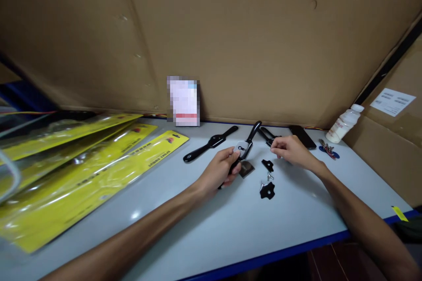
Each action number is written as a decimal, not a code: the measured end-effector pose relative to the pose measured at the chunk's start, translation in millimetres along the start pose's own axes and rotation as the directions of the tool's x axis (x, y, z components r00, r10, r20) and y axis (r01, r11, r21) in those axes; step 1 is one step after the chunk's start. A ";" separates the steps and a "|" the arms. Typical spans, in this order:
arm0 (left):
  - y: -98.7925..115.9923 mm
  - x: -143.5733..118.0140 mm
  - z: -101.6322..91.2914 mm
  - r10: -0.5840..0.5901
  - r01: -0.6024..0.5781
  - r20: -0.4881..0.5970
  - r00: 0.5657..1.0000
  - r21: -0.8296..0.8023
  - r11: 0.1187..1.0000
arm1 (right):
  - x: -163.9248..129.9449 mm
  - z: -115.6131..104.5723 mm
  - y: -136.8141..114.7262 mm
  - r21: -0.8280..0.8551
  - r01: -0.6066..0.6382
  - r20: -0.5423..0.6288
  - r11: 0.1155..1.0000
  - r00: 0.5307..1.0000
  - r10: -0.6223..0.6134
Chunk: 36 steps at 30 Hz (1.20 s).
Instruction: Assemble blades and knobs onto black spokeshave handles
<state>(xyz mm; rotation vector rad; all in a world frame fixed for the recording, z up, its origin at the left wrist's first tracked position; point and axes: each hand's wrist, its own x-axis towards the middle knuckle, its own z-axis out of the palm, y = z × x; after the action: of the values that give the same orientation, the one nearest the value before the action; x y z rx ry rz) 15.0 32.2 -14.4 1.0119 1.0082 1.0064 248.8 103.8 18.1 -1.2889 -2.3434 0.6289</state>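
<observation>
The left hand (221, 167) is clamped on a black two-handled tool (245, 145) just above the surface (204, 224); the right hand (290, 150) pinches something small (too tiny to identify) beside black knobs (267, 190).

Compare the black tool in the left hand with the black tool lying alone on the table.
The held tool is gripped by the left hand and tilted up off the table; the lying tool rests flat, untouched. The held tool shows a pale metal plate; the lying tool looks all black. Both are long, black, two-handled.
</observation>
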 end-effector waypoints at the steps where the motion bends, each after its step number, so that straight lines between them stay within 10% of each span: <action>1: -0.2 0.1 -0.3 -0.012 0.012 -0.011 1.000 0.003 1.000 | -0.3 1.0 3.2 -0.070 -0.020 0.015 0.997 1.000 0.021; 11: 0.8 -2.2 5.9 -0.019 0.017 0.012 1.000 0.174 0.985 | -10.9 28.5 0.0 -0.195 -0.050 0.029 0.980 0.998 0.057; 20: 1.5 -0.5 2.8 -0.082 0.068 0.076 0.994 0.178 0.982 | -2.2 -3.9 -7.0 0.187 -0.167 0.254 0.968 0.960 0.116; 24: 5.3 -1.0 2.1 -0.182 0.135 0.139 0.973 0.292 0.947 | -10.8 -14.0 -26.6 0.465 -0.077 0.143 0.882 0.990 0.010; 36: 4.4 -2.1 3.3 -0.232 0.113 0.209 0.950 0.463 0.879 | -19.4 32.9 -42.6 -0.074 0.229 -0.081 0.971 0.969 -0.235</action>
<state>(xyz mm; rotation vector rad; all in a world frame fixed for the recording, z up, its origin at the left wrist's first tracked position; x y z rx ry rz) 16.9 30.5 -9.1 1.3637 1.1121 0.4779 211.9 60.4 12.3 -1.0243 -2.4094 0.4160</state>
